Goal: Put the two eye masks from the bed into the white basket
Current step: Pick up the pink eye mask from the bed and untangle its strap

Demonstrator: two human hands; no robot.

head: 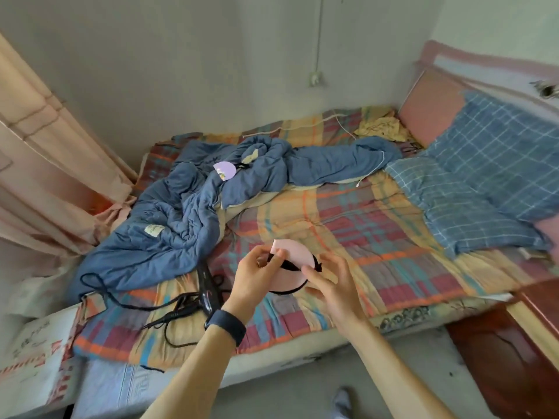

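Between the two hands, the pink eye mask (292,261) is pinched by the left hand (257,278) and right hand (328,282), its long axis slanting down-right; the lilac eye mask (224,170) lies far beyond.

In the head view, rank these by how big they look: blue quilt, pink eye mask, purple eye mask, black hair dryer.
Largest to smallest as they look:
1. blue quilt
2. pink eye mask, nearest the camera and partly covered by both hands
3. black hair dryer, partly hidden, so close to the pink mask
4. purple eye mask, farther away
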